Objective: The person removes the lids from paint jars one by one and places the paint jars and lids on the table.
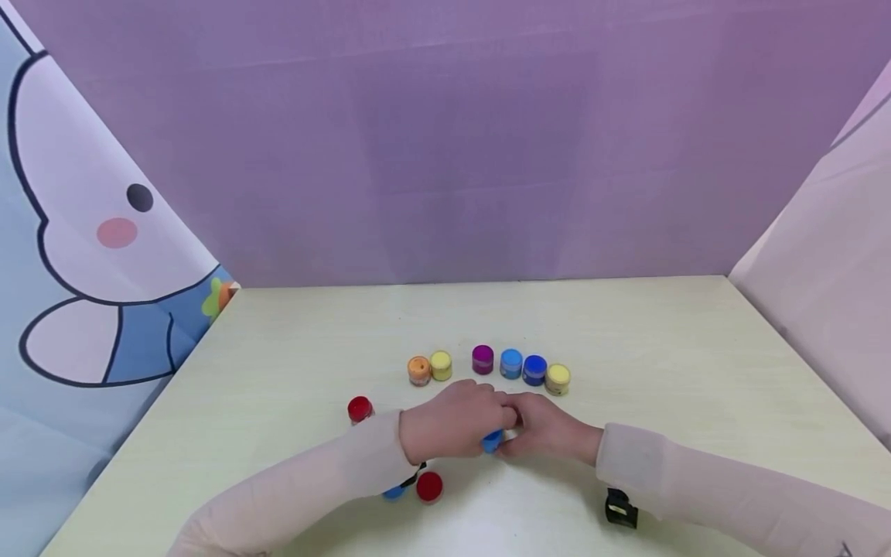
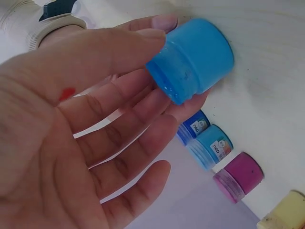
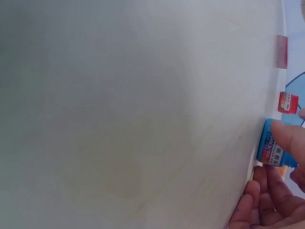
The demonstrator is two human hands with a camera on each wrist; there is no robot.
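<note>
Head view first: your left hand (image 1: 455, 422) and right hand (image 1: 553, 427) meet over the near half of the table (image 1: 710, 379), both clamped on a little blue jar (image 1: 492, 442) that peeks out low between them. Just past your knuckles it's a bit crowded: orange jar (image 1: 419, 372) and yellow jar (image 1: 441, 365) side by side, a gap, purple jar (image 1: 483, 360), a smaller gap, then light blue jar (image 1: 511, 363), dark blue jar (image 1: 534, 370) and second yellow jar (image 1: 558, 379) bunched close. A red jar (image 1: 360, 408) sits right at the far edge of your left sleeve (image 1: 327, 472), with a second red jar (image 1: 429, 487) and a half-hidden blue one along its near side. Over to your right the tabletop runs wide out to the side edge, and the back edge under the purple backdrop (image 1: 487, 155) is well beyond the row.

Left wrist cam: your left thumb is on the jar near its translucent end, other fingers fanned with gaps between them.

Right wrist cam: mostly tabletop, jar squeezed over by the right border, a thumb across it and fingers just below, can't tell whose is whose
</note>
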